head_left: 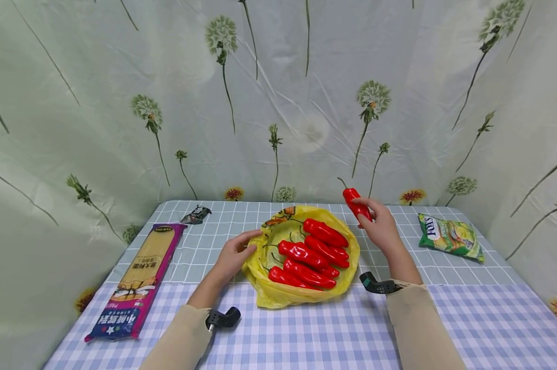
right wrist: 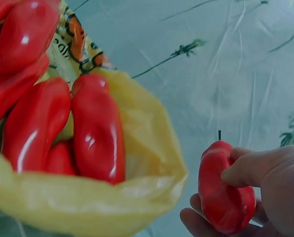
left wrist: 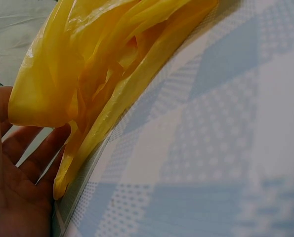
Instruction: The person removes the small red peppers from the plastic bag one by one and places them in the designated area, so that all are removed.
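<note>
A yellow plastic bag sits with its mouth spread wide on the table, several glossy red peppers with thin dark stems lying inside. My left hand holds the bag's left rim between thumb and fingers; close up in the left wrist view, the fingertips meet the crumpled yellow film. To the right of the bag and above the table, my right hand grips one red pepper, stem pointing up and left. The right wrist view shows the thumb across this pepper and the fingers beneath it.
A long pasta packet lies at the left, with a small black wrapper behind it. On the right is a green Fox's candy bag. A flower-printed curtain hangs behind the checked tablecloth.
</note>
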`<state>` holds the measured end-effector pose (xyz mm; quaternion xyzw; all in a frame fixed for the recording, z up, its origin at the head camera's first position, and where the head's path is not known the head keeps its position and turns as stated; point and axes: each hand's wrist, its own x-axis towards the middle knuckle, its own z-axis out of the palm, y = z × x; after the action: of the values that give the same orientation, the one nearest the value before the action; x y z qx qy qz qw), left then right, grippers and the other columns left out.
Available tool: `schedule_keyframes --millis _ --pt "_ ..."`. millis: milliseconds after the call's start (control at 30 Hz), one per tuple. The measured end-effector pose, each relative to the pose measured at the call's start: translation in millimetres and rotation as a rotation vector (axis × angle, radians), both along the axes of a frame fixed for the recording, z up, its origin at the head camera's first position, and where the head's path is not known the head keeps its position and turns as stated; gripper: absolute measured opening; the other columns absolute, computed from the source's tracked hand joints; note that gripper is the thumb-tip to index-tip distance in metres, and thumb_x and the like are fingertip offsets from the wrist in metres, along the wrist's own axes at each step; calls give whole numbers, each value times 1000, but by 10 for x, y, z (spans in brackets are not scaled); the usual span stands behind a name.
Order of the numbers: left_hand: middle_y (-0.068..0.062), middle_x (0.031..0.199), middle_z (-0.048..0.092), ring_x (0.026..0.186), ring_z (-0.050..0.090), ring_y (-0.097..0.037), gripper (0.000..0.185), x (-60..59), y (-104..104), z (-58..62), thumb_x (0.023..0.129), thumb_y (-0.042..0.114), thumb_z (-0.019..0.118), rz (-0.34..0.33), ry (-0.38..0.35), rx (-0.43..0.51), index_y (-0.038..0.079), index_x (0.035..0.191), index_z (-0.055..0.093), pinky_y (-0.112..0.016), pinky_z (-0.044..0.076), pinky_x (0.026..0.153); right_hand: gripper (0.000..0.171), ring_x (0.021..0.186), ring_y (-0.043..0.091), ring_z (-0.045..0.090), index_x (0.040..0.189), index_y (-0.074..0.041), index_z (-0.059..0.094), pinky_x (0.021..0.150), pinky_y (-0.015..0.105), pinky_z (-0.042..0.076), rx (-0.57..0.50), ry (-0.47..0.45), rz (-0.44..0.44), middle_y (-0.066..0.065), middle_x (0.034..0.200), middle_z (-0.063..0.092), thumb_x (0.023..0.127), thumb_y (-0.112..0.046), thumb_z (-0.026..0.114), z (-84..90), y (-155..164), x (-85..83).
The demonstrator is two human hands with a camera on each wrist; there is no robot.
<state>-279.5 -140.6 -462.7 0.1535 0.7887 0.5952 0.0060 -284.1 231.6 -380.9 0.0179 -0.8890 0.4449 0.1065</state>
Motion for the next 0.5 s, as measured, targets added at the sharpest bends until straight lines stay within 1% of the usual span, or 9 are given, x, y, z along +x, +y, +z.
schedule_keyframes --millis 100,167,233,400,500 --pt "-10 148 55 138 50 -30 38 -3 3 -2 99 10 57 5 -8 2 10 137 60 -41 46 110 53 112 40 59 148 -17 46 86 40 59 -6 -64 -8 22 149 42 96 -12 58 -55 33 -26" --pt "-9 148 55 138 50 -29 38 -5 4 -5 99 9 57 9 -11 0 11 137 60 -44 45 112 58 113 39 58 151 -19 42 85 36 57 -6 -103 -8 22 150 41 95 -13 58 -90 55 -43" --pt "-9 148 55 139 49 -29 38 -8 5 -8 99 10 57 13 -11 -3 11 137 60 -47 43 113 64 117 40 55 154 -20 38 87 38 57 -6 -131 0 23 150 40 94 -13 60 -122 75 -57" --pt "-11 148 55 139 49 -30 38 -15 2 -20 99 9 57 15 2 -17 10 137 60 -47 43 113 72 126 43 44 158 -18 29 96 48 56 30 -178 32 25 153 38 94 -13 61 -205 128 -89" --pt "-11 147 56 137 50 -30 38 -15 4 -21 99 8 57 19 7 -22 11 137 61 -46 44 112 73 127 44 44 159 -15 26 100 52 53 43 -197 62 27 153 37 94 -15 59 -250 160 -104"
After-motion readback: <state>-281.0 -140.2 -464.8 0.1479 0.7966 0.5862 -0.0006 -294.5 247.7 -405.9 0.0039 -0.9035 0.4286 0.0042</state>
